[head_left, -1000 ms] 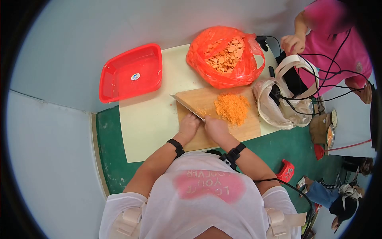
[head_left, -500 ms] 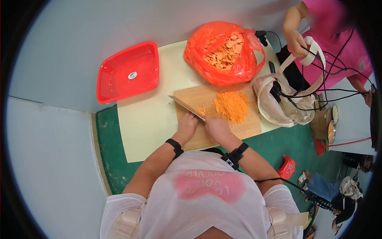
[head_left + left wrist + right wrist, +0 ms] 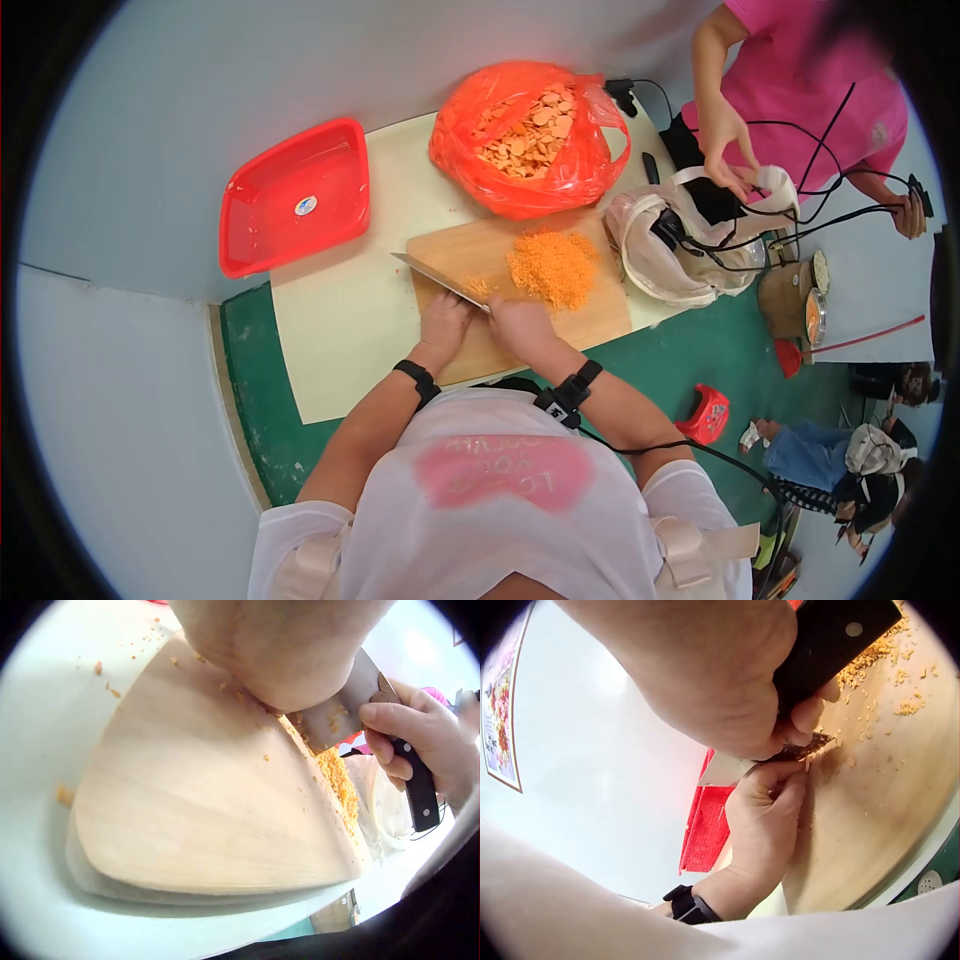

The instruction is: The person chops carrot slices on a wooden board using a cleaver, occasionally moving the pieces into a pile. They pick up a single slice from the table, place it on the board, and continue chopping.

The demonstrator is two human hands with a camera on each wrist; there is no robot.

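Note:
My right hand (image 3: 521, 325) grips the black handle (image 3: 420, 787) of a cleaver (image 3: 437, 279), its broad blade slanting toward the far left over the wooden cutting board (image 3: 605, 318). Close against the blade, my left hand (image 3: 765, 817) keeps its fingers curled down at the board. A small orange sliver shows at those fingertips in the right wrist view; the rest of what they pinch is hidden under the hand. Finely chopped carrot (image 3: 553, 270) is heaped on the board's right half, with a few bits (image 3: 909, 707) scattered nearer the blade.
Behind the board stands a red plastic bag (image 3: 455, 140) of carrot slices (image 3: 530, 140). A red basin (image 3: 295, 180) is at the table's left. To the right sits a pale tote bag (image 3: 635, 262) with black cables, beside a person in pink (image 3: 800, 80). A red stool (image 3: 706, 415) stands on the floor.
The head view has shifted, so the table scene sits farther left. The other person's hand raised the tote's strap, then lowered. My hands and the cleaver keep nearly the same place on the board.

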